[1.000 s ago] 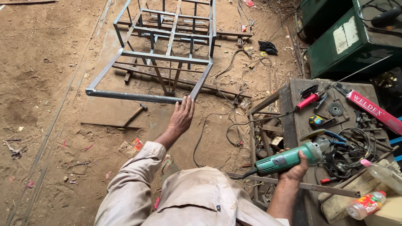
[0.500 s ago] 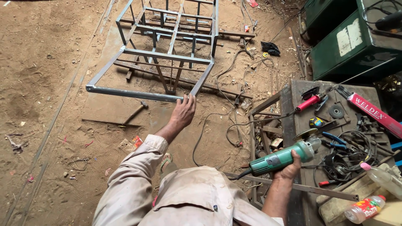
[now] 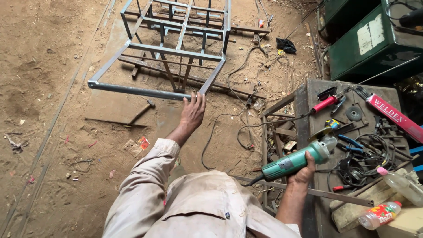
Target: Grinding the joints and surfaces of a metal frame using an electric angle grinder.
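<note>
Seen from above, the left hand point(image 3: 193, 112), fingers spread, touches the near bar of a grey metal frame point(image 3: 176, 53) lying at 12 o'clock on the dirt floor point(image 3: 48, 132), while the right hand point(image 3: 304, 172), grip wrapped shut, holds a green angle grinder point(image 3: 294, 161) at 3 o'clock over the cluttered worktop point(image 3: 313, 94).

Grey welded steel frame point(image 3: 176, 48) of square tubing, lying tilted on the sandy ground at 12 o'clock, its near rail running from 9 toward 1 o'clock. Green angle grinder point(image 3: 293, 162) with disc guard, at 4 o'clock, body horizontal, head pointing toward 2 o'clock, black cord trailing from its rear.
</note>
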